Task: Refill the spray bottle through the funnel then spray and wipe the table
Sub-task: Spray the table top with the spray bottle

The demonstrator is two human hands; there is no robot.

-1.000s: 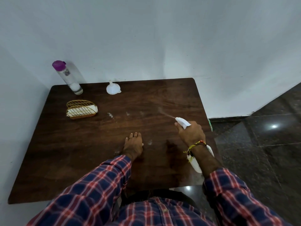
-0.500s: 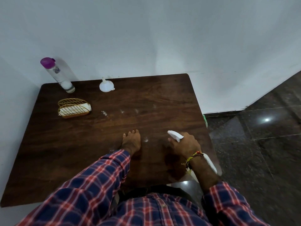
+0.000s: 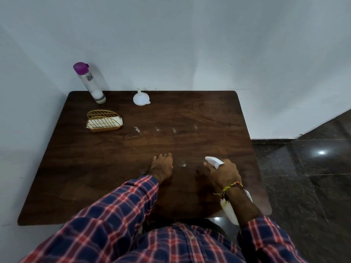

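Spray bottle (image 3: pixel 214 161): white, tilted, nozzle pointing away from the person over the desk (image 3: pixel 209 118), body running back under the wrist past the desk's near edge.
Right hand (image 3: pixel 224 173): its grip is closed round the spray bottle's neck, fingers curled about the head; a yellow and red thread band circles the wrist.
Left hand (image 3: pixel 162 166): just left of the spray bottle, lying flat on the desk with fingers straight, gripping nothing.
Wet marks (image 3: pixel 183 163): one pale spot between the left hand and the spray bottle; a row of others farther from the spray bottle, toward the desk's middle.
Funnel (image 3: pixel 141 98): white, mouth down and spout up, far beyond the spray bottle near the desk's back edge.
Clear bottle (image 3: pixel 89 83): purple cap, upright, well left of the funnel and farthest from the spray bottle.
Wire holder (image 3: pixel 104 121): gold, holding a white folded cloth (image 3: pixel 117 120), beyond and well left of the spray bottle.
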